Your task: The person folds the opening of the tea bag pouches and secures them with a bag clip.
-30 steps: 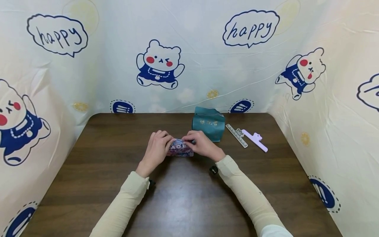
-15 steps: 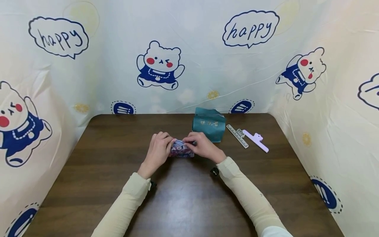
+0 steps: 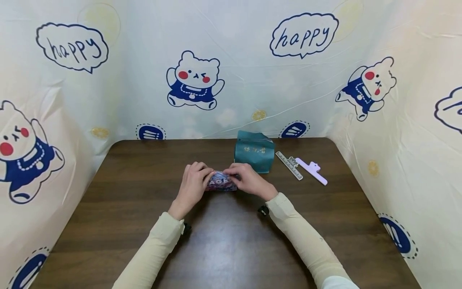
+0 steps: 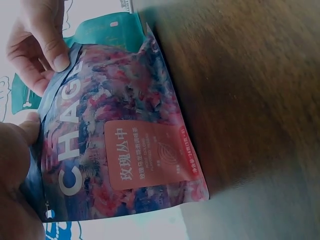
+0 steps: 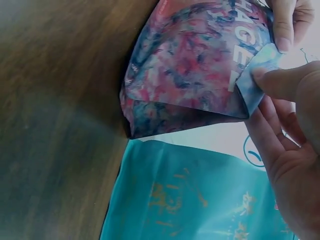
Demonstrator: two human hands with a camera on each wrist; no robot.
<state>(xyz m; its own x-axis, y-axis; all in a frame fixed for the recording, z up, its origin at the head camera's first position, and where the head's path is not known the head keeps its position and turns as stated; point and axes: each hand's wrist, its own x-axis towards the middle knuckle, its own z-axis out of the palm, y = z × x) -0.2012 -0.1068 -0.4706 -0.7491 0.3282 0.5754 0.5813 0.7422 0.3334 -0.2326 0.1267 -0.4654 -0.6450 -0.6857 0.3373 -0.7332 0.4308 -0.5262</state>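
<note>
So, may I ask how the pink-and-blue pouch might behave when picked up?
The pouch is probably bendy, since its top folds over in the right hand's grip. Its side may cave if squeezed, given the fold there.

Head view: from your head, set back and high, facing forward and down over the brown table (image 3: 223,257), your left hand (image 3: 191,182), your right hand (image 3: 250,181) and the patterned backdrop (image 3: 245,88).
Left wrist view: close to the printed bag (image 4: 110,95), facing its lettered front; turned sideways, table filling the right.
Right wrist view: also close, taking in the bag's front and one side; turned the opposite way, table at left.
Shared by both wrists: bag front, both hands, teal pouch (image 5: 200,195).
</note>
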